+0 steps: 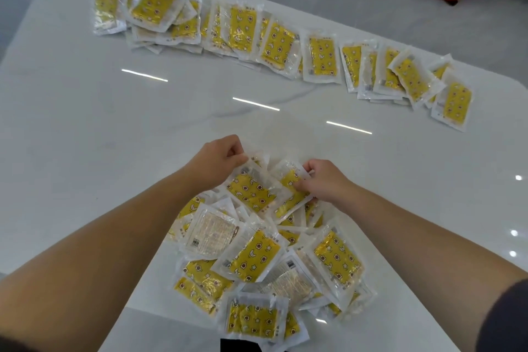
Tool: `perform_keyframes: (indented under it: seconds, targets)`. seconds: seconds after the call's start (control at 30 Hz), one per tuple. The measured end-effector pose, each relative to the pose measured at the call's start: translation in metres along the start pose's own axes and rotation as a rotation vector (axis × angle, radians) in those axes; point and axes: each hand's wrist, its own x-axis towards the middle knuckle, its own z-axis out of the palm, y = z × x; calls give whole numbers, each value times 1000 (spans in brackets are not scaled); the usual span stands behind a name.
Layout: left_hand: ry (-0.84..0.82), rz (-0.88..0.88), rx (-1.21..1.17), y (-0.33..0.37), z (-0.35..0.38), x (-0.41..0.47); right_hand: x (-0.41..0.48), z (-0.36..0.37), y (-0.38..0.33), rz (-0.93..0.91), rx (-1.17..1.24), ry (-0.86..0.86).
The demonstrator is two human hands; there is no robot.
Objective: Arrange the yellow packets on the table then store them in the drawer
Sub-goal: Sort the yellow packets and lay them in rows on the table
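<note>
— What is everything resting on?
— A glossy white marbled table (85, 123).
— And what lies on it?
— A loose heap of yellow packets (257, 260), under the fingers (237, 153) and nearer than them, a few face down. Well beyond the fingers, an overlapping row of packets (274, 43) stretches across the far side.

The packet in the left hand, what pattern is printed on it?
The packet is yellow with white moons, stars and dark flower shapes, clearest in the head view.
</note>
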Motion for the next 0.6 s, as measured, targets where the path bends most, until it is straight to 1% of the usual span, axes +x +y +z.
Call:
perform_keyframes:
  seconds: [0.13,0.33,0.43,0.53,0.6]
  targets:
    - [41,-18,-26,2,-19,-1,-4,-23,-11,0,81,3]
    - [160,-87,-82,19,-52,2,-10,-81,-39,-11,360,32]
    - [263,-156,-176,29,-65,9,-9,-103,-51,-31,518,104]
    - [332,-209,-286,42,-70,19,-4,-122,-59,-83,621,172]
    - [360,-229,-311,52,-70,27,1,-136,-64,-115,682,144]
